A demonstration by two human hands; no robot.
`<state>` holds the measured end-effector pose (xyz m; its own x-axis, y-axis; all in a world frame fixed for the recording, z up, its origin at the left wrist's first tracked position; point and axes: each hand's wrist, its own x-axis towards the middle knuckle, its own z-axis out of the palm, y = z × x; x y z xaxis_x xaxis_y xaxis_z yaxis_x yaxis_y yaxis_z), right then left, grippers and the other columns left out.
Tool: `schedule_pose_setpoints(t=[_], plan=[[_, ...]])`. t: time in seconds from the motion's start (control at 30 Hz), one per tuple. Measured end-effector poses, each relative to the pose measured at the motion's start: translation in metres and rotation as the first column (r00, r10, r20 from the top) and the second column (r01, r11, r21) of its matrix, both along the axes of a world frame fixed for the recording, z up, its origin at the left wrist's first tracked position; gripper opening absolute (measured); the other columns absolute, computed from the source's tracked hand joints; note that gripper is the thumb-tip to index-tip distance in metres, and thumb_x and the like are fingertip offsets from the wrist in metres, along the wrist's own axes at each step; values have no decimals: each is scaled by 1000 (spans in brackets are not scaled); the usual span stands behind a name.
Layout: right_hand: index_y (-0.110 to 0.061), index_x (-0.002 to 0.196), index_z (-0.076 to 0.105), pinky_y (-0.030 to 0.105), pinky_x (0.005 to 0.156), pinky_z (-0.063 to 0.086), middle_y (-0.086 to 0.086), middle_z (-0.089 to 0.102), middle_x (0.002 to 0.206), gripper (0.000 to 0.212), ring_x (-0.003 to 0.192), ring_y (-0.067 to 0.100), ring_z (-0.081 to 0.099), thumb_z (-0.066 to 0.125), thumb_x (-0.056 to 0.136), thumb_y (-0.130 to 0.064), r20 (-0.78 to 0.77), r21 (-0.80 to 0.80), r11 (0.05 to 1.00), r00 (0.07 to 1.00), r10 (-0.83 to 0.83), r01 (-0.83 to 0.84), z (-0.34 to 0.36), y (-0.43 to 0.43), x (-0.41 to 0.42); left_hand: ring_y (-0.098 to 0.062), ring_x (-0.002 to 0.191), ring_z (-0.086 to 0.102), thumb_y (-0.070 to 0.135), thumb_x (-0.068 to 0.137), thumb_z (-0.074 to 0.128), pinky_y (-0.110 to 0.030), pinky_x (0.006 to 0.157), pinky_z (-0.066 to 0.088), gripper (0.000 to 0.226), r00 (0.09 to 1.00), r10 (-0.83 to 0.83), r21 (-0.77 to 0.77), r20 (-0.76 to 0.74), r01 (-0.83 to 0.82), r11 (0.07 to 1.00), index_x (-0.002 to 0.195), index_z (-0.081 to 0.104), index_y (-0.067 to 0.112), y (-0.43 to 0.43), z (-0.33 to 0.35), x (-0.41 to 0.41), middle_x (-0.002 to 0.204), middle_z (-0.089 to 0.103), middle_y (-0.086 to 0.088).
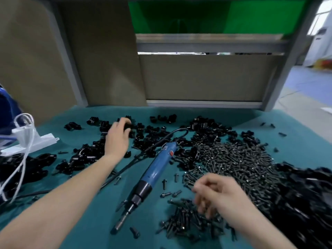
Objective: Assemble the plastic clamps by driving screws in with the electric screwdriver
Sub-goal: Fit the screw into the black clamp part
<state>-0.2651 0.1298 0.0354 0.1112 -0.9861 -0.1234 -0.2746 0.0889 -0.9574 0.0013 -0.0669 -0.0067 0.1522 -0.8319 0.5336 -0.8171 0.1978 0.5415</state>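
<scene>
So the whole job is sitting on a teal mat [86, 223] covering the bench. The biggest thing on it is the main pile of screws [239, 162], spreading over the right half. Loose black clamp parts [149, 139] are lying scattered across the far side and over to the left.

The electric screwdriver [154, 168] is lying flat in the middle of the mat between the two arms. Its bit is pointing back toward the person and its cord is trailing off through the clamp parts. Nobody is holding it.

This looks like the gathering step, not the driving step. The left hand [117, 139] is reaching out to the far scatter, and its fingers are curling round one clamp piece [128, 125], gripping it as far as I can see. The right hand [217, 194] is hovering just over the small heap of screws [183, 220] near the front edge. It's badly blurred: the fingers are hanging half curled, but I honestly can't tell if they're pinching a screw or holding nothing.

My guess for the next move: bring the clamp piece in close, get one screw seated in its hole, then free up the right hand for the screwdriver. The fiddly bit is going to be picking a single screw out of that tangle.
</scene>
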Motion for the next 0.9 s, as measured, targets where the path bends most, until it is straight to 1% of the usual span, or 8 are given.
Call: schedule_pose_setpoints(t=[0.07,0.13,0.2,0.3,0.4,0.57,0.67,0.9], plan=[[-9,81,65,23,49,49,4,68,64,12,52,16,62,61,93,-9,-176,-98,981,968,-181,166,-11,-23,-21,-13,75,66,10,100,47,-28,68,52,18,912,-71,-109,-405,29,994,109,55,24,22,21,-9,106,54,-1],[-16,83,63,22,53,51,0,68,68,10,52,10,63,63,92,-12,-345,-215,945,886,-310,247,-11,-55,-33,-14,76,73,3,99,47,-23,70,58,24,539,-204,-133,-818,167,977,104,62,21,54,32,-21,102,57,-2],[-19,87,62,20,63,51,0,69,83,6,62,7,60,64,92,-16,-469,-310,919,802,-369,241,-15,-83,-27,-23,85,74,-4,96,48,-23,71,58,27,212,-185,-116,-960,301,946,98,70,12,88,26,-30,100,66,-7],[-19,105,64,22,75,42,4,60,111,13,88,15,56,62,93,-21,-569,-404,900,725,-388,165,-25,-118,-13,-27,92,72,-7,94,48,-21,69,58,16,37,-85,-58,-996,465,884,92,63,-1,118,7,-27,98,72,-15],[-20,123,58,32,92,44,5,50,127,33,117,25,48,62,92,-32,-767,-247,969,614,-187,-14,-34,-133,-4,-25,90,73,-4,89,51,-19,68,58,11,-19,-53,-56,-998,494,868,99,57,0,123,-6,-8,92,73,-18],[-20,92,55,29,68,41,5,56,106,14,85,20,54,66,89,-29,-790,-191,981,589,-170,26,-39,-131,0,-23,78,74,18,78,58,-20,62,58,23,-5,-56,-50,-998,529,847,92,56,-1,113,-14,16,86,73,-17],[-22,94,57,37,85,48,6,51,116,13,105,27,52,68,88,-27,-803,-154,987,577,-151,45,-38,-127,1,-24,73,73,23,78,58,-22,59,59,25,28,-26,-6,-999,552,834,90,58,0,108,-20,26,86,73,-18],[-29,97,66,58,114,13,-8,-1,162,22,148,25,-3,70,83,-45,-869,-70,997,494,-41,-41,-36,-112,12,-23,63,67,31,80,58,-28,59,58,30,191,-44,110,-981,722,684,90,69,4,96,-40,45,101,72,-18]])
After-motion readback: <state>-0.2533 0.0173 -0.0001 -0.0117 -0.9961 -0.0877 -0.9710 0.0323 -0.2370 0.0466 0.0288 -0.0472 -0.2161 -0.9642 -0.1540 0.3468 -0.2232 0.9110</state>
